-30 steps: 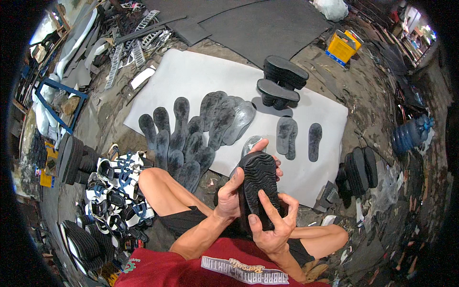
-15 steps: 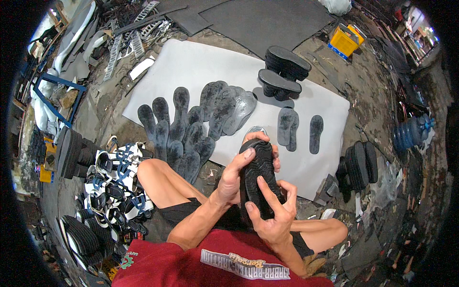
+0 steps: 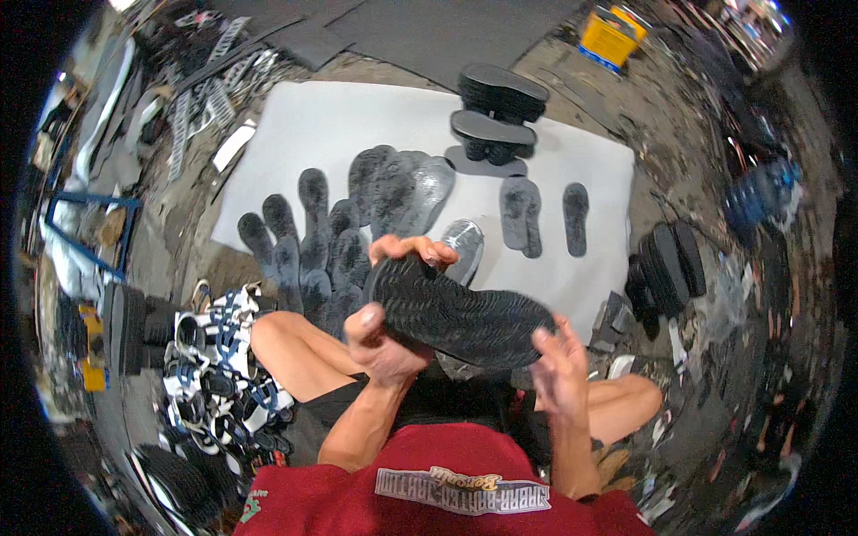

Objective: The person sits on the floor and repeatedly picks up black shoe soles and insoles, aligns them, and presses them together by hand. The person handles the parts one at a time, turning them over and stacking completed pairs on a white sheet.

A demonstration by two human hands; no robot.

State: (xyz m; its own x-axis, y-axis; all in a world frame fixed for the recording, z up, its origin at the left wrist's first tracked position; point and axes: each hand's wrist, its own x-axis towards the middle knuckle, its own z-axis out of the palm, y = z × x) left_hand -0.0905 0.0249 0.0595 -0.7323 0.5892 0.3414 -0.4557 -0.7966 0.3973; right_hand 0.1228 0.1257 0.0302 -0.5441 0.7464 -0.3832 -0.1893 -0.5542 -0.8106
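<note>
A black shoe sole [image 3: 465, 314] with a rippled tread lies crosswise between my hands, tread up, above my lap. My left hand [image 3: 391, 344] grips its left end, with the thumb on the near side and the fingers curled over the far edge. At the other end, my right hand [image 3: 561, 364], a little blurred, pinches the sole's tip between thumb and fingers. Just beyond, a grey insole with a shiny patch [image 3: 466, 246] rests on the white sheet [image 3: 304, 116]. Dark flat insoles [image 3: 315, 201] overlap on the sheet's left part.
Stacked black soles [image 3: 496, 98] stand at the sheet's far side, and more soles [image 3: 666, 268] lean at the right. Strapped sandals [image 3: 219, 375] are heaped by my left knee. A yellow box [image 3: 613, 37] and a blue water bottle [image 3: 760, 192] sit farther off.
The sole has turned from upright to crosswise. My right hand has moved from its tread to its right end, while my left hand has shifted left. The whole view has also shifted.
</note>
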